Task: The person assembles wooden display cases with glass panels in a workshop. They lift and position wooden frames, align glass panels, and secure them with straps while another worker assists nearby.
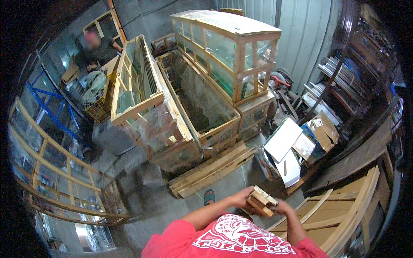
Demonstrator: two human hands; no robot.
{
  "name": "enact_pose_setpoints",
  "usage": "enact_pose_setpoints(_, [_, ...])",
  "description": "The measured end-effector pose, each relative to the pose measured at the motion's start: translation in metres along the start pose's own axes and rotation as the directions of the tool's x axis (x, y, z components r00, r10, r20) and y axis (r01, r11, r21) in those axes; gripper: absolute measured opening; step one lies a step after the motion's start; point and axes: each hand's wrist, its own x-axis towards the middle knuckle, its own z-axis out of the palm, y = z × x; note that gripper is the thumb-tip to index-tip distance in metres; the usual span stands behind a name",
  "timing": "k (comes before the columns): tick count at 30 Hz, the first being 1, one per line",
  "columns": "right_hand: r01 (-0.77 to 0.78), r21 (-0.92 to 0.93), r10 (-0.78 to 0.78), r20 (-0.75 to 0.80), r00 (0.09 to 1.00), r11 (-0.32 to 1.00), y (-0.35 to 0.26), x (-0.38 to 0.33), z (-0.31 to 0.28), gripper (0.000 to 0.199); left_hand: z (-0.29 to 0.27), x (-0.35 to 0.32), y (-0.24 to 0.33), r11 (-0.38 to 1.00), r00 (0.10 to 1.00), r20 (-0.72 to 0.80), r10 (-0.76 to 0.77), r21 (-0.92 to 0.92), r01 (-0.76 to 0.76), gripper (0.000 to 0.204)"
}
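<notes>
Close in front of my red shirt, both hands hold a bundle of wooden pieces whose sawn ends face up toward me. My left hand is closed round the bundle's left side. At its right side is my right hand, closed against the wood; its fingers are partly hidden and a little blurred. The pieces lie pressed together, one slightly lower than the others. How far they reach below my hands is hidden.
Ahead stand long wooden frames covered in clear film, with planks on the floor before them. Cartons and white panels are at the right, beside a loaded rack. Another wooden frame is at the left. A person works behind, far left.
</notes>
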Motion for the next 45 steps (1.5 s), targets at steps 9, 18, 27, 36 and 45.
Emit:
enact_pose_setpoints(9, [0.349, -0.228, -0.388, -0.157, 0.908, 0.909, -0.255, 0.062, -0.199, 0.067, 0.005, -0.019, 0.004, 0.999, 0.999, 0.013, -0.031, 0.021, 0.031, 0.061])
enact_pose_setpoints(18, [0.465, -0.374, -0.518, -0.05, 0.854, 0.802, -0.336, 0.147, -0.172, 0.083, -0.001, -0.041, -0.016, 0.986, 0.994, -0.044, -0.104, 0.129, 0.109, 0.039])
enact_pose_setpoints(27, [0.281, -0.501, -0.17, 0.257, 0.951, 0.818, -0.329, 0.158, -0.153, 0.05, -0.017, -0.041, -0.042, 0.976, 0.976, -0.037, -0.212, -0.065, 0.21, 0.081])
enact_pose_setpoints(36, [0.568, 0.341, -0.565, -0.121, 0.816, 0.749, -0.22, 0.136, -0.122, 0.064, -0.005, -0.052, 0.01, 0.256, 0.893, 0.061, -0.446, -0.947, 0.193, 0.051])
enact_pose_setpoints(45, [0.157, 0.118, -0.169, 0.1, 0.981, 0.981, 0.046, 0.037, 0.072, 0.115, -0.007, -0.067, 0.011, 0.315, 0.934, 0.07, -0.352, -0.93, 0.188, 0.064])
